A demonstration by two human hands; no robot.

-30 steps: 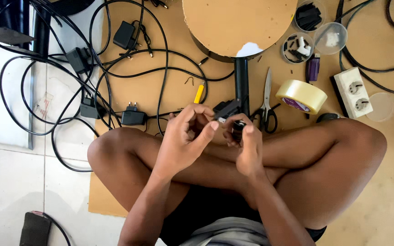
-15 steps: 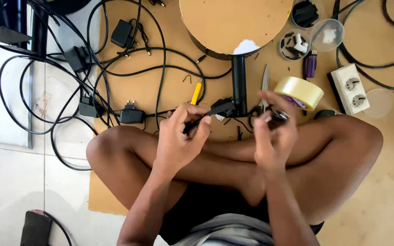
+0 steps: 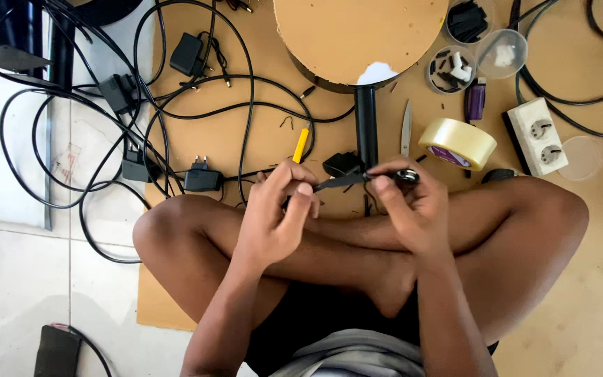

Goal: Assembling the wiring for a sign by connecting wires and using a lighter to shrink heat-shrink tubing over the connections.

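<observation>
Head view: left hand (image 3: 273,220) and right hand (image 3: 406,209) pinched a black cable (image 3: 340,182) between fingers, above crossed legs. Tape roll (image 3: 457,142) lay at 2 o'clock, scissors (image 3: 405,127) at 12.

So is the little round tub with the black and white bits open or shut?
Open. The round tub has no lid on it, and the black and white bits lie bare inside. It stands upright on the brown board.

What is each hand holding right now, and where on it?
Both grip a thin black strip: left hand at its near end, right hand at the far end with a small roll.
</observation>
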